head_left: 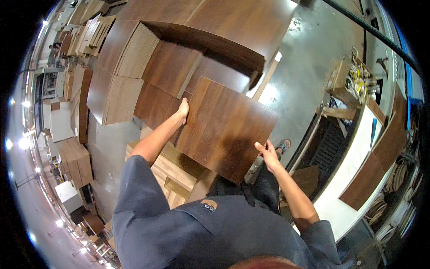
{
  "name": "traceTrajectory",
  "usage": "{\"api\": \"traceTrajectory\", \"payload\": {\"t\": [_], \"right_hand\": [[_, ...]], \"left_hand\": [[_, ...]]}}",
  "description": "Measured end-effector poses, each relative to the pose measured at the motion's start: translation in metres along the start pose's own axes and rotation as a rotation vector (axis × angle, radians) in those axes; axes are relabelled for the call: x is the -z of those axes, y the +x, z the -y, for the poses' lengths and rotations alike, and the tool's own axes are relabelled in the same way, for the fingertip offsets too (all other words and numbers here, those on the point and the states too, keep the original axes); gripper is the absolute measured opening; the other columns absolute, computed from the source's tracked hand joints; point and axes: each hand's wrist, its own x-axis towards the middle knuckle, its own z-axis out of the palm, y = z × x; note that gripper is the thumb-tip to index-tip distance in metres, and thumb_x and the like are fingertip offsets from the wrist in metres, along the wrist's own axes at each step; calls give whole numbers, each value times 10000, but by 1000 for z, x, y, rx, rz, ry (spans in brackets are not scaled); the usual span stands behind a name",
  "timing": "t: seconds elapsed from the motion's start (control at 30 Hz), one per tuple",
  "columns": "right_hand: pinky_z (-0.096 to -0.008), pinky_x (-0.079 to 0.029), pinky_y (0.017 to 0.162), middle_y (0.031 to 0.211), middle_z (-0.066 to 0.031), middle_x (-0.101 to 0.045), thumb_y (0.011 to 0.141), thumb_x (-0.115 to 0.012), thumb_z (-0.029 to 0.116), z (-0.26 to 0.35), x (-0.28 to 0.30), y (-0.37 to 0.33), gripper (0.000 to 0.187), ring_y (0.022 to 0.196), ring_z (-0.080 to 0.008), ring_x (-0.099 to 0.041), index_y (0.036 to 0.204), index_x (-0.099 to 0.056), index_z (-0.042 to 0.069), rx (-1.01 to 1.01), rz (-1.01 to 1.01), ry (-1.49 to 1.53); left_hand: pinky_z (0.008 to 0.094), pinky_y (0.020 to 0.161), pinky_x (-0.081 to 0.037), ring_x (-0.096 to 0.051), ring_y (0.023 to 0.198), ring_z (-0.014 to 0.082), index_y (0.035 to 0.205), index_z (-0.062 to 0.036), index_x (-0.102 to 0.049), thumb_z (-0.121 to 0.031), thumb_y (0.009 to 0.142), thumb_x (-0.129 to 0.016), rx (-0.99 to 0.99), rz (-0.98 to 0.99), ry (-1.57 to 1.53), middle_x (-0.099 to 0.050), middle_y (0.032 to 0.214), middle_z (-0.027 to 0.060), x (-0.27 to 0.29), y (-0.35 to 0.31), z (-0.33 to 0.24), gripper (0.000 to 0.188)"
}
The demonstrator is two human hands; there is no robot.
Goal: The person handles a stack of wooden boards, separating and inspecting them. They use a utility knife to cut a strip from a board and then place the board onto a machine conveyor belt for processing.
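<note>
Between my two hands is a dark brown wood-grain panel (224, 127), roughly square and tilted. My left hand (183, 111) grips its left edge, with the fingers partly hidden. At the lower right edge my right hand (268, 157) holds the panel, thumb on top and the other fingers partly out of sight. Just beyond the panel lie stacked brown boards, one stack (172, 67) in a gap between taller stacks. The panel covers part of those boards.
Tall stacks of brown panels (224, 15) stand ahead. Below my left arm sits a pale wooden frame (174, 172). At right is a white-topped bench (342, 201) with brown strips (369, 172) and a blue-handled tool (373, 130). A wooden box of odds and ends (356, 78) stands beyond it.
</note>
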Motion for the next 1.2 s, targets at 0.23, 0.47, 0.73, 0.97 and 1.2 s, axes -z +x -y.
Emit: {"api": "traceTrajectory", "payload": {"t": [0.23,0.47,0.73,0.97,1.2], "right_hand": [[-293,-458,746,930,22,-448,960,-845,431,36,-130,100,502,807,-114,-508,1048,-461,121,-48,106,-33],[-315,-540,830,1332,-86,-618,953,-823,495,82,-235,199,870,860,-122,-559,1565,-427,20,-159,33,-7],[-441,-498,1099,1607,-195,-435,933,-831,536,70,-259,289,1164,1320,-288,-544,1694,-158,-31,-185,100,29],[-521,-338,1241,1687,-225,-379,983,-787,508,103,-296,287,1074,1526,-347,-406,1683,-189,-45,-189,108,9],[-505,-356,1222,1619,-224,-476,1014,-775,405,139,-371,336,860,1452,-338,-482,1602,-355,-62,-141,-23,97]], "left_hand": [[540,1195,-405,-540,1427,360,1618,-63,-490,-834,1042,-155,-134,97,13,-561,1579,191,135,82,-73,1019],[549,1194,-426,-551,1444,409,1475,-8,-635,-712,1102,-228,-347,-471,666,-590,1534,277,219,142,-176,894],[584,1247,-309,-461,1449,464,1530,108,-435,-477,971,-782,-638,-1295,142,-498,1525,356,184,95,13,880],[559,1284,-291,-371,1570,353,1671,27,-301,-692,1058,-539,85,-353,-756,-407,1693,184,105,89,20,975],[553,1288,-283,-329,1591,355,1691,49,-208,-726,1041,-541,-163,-291,-889,-292,1736,228,139,150,-24,1065]]}}
